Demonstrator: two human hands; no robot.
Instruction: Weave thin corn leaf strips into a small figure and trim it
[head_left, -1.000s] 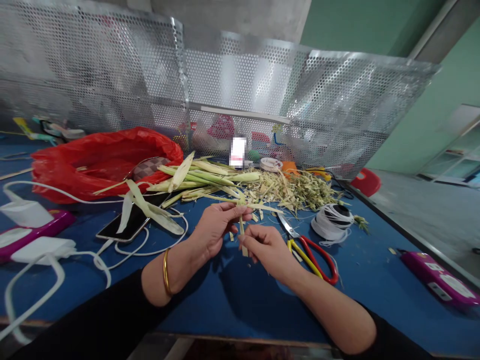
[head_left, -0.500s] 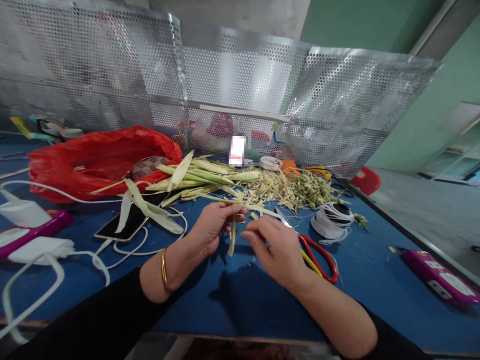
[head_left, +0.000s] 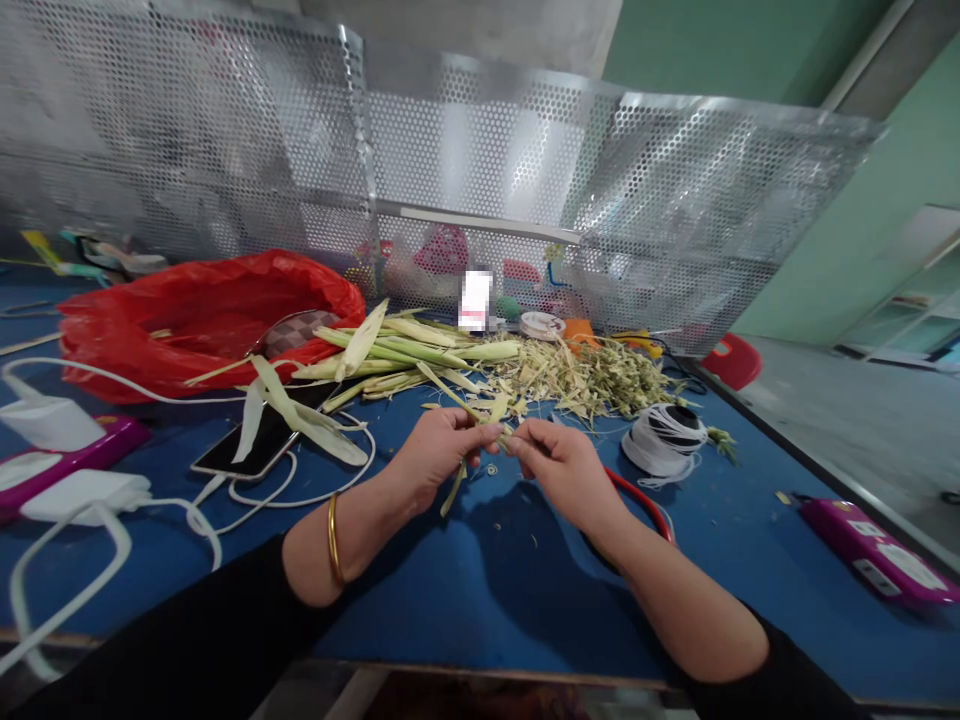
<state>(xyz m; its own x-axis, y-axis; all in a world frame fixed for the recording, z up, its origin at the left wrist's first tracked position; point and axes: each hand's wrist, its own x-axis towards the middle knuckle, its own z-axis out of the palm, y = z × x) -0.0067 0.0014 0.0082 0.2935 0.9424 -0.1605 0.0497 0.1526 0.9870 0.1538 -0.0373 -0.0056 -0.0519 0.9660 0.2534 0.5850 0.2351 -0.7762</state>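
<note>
My left hand (head_left: pixel 435 455) is closed on pale green corn husk strips (head_left: pixel 453 490), pinched between thumb and fingers. The strips stick out above and below the fingers, and some seem crossed over each other. My right hand (head_left: pixel 559 465) pinches the same strips from the right, its fingertips against those of my left hand. Exactly how the strips cross is hidden by the fingers. Scissors with red handles (head_left: pixel 646 505) lie partly covered under my right hand and forearm. Beyond the hands rests a pile of long corn husks (head_left: pixel 427 350).
Shredded husk bits (head_left: pixel 592 380) heap at the back. A spool of white cord (head_left: pixel 664 445) stands right, near a purple power strip (head_left: pixel 874 550). At left are a red plastic bag (head_left: pixel 112 345), a phone (head_left: pixel 247 440), white cables and chargers (head_left: pixel 82 498). A perforated metal screen (head_left: pixel 480 160) stands behind.
My right hand has moved up and left to meet the left hand and now pinches the husk strips. The strips have turned, and more of the scissors is covered.
</note>
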